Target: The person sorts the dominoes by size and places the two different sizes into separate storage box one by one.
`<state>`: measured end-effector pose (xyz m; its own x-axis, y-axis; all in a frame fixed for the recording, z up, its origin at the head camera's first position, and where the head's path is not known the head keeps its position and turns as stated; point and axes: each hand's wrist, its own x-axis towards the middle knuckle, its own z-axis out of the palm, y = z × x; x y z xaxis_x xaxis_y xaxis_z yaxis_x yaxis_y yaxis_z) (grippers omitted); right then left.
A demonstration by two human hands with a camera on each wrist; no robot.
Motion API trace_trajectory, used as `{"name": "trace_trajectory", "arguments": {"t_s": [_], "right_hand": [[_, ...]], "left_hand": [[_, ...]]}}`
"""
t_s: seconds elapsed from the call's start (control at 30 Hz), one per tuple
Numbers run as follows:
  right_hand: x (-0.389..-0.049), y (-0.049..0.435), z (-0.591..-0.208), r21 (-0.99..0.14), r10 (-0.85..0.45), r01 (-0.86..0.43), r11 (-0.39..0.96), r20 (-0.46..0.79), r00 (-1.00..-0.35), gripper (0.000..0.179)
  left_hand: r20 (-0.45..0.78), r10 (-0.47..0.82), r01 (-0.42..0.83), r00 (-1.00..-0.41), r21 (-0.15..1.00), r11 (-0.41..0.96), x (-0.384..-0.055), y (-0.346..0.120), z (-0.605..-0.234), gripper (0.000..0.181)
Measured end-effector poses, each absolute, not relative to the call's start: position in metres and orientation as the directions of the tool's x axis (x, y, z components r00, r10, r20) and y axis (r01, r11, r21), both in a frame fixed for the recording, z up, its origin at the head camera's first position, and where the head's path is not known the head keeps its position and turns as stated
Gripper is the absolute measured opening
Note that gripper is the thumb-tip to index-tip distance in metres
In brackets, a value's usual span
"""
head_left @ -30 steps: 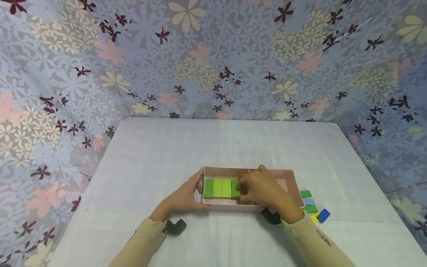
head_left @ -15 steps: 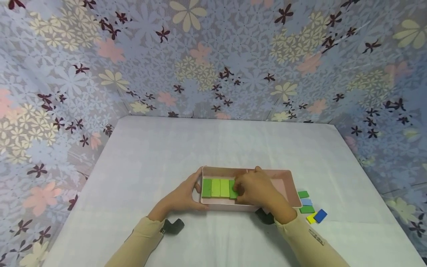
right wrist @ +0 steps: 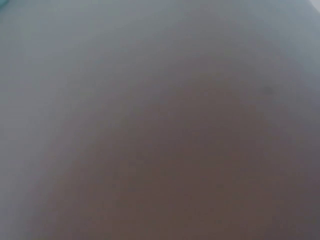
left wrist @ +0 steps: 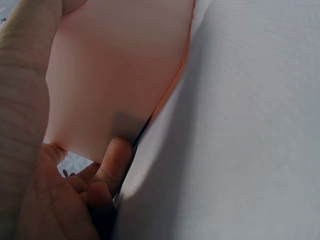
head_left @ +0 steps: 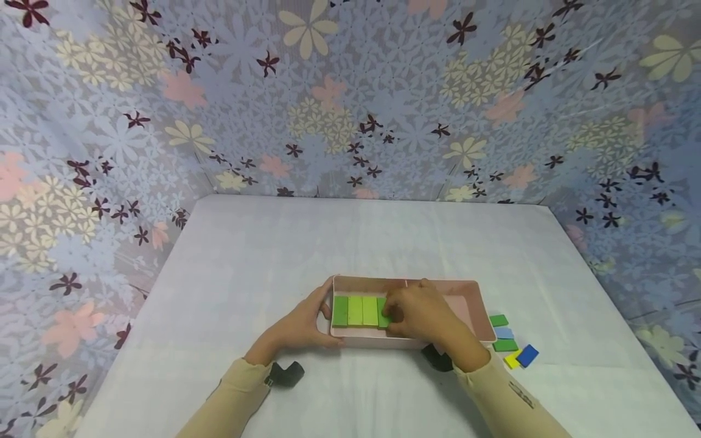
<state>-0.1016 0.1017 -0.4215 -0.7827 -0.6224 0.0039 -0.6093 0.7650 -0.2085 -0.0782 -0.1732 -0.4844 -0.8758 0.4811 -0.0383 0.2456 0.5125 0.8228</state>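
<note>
A long pale pink box [head_left: 372, 342] lies on the table, its open side up. My left hand [head_left: 296, 326] grips its left end, thumb along the front wall and fingers around the far corner. In the left wrist view, fingertips [left wrist: 118, 156] touch the box's smooth pink wall [left wrist: 110, 80]. Inside the box a row of flat blocks runs from the left: a green block [head_left: 340, 311], two lime-green blocks [head_left: 362, 311] and another green block [head_left: 382, 312]. My right hand [head_left: 424, 313] reaches in and pinches that last block, covering its right part. The right wrist view is a blur.
Right of the box lie loose blocks: a green one [head_left: 498, 320], a light blue one [head_left: 504, 333], another green one [head_left: 505, 345], a yellow one [head_left: 512, 359] and a dark blue one [head_left: 528, 356] partly over it. White cloth [head_left: 263, 255] covers the table; a floral curtain [head_left: 350, 97] hangs behind.
The head view shifts slightly. Both hands keep their places on the box and the last green block; the right hand's fingers move only a little.
</note>
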Motion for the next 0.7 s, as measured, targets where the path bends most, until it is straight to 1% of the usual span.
{"name": "trace_trajectory", "arguments": {"t_s": [0.2, 0.33, 0.43, 0.5, 0.6, 0.7], "right_hand": [[-0.102, 0.107, -0.422, -0.211, -0.644, -0.639, 0.740, 0.053, -0.764, 0.029], [-0.097, 0.116, -0.418, -0.239, -0.616, -0.621, 0.746, 0.106, -0.781, 0.028], [-0.092, 0.127, -0.413, -0.285, -0.581, -0.603, 0.745, 0.166, -0.797, 0.023], [-0.088, 0.135, -0.409, -0.291, -0.561, -0.603, 0.743, 0.222, -0.798, 0.022], [-0.082, 0.150, -0.405, -0.300, -0.524, -0.605, 0.738, 0.311, -0.793, 0.025], [-0.075, 0.167, -0.402, -0.295, -0.474, -0.586, 0.754, 0.373, -0.798, 0.028]], "left_hand": [[-0.035, 0.482, 0.247, -0.876, 0.825, 0.508, -0.078, -0.172, -0.484, 0.131], [-0.028, 0.476, 0.254, -0.879, 0.817, 0.517, -0.078, -0.171, -0.483, 0.130], [-0.034, 0.474, 0.250, -0.880, 0.816, 0.522, -0.078, -0.171, -0.483, 0.131], [-0.040, 0.477, 0.248, -0.878, 0.815, 0.524, -0.078, -0.171, -0.484, 0.131], [-0.041, 0.480, 0.248, -0.877, 0.814, 0.525, -0.078, -0.170, -0.484, 0.131], [-0.033, 0.481, 0.252, -0.876, 0.819, 0.516, -0.077, -0.169, -0.483, 0.130]]}}
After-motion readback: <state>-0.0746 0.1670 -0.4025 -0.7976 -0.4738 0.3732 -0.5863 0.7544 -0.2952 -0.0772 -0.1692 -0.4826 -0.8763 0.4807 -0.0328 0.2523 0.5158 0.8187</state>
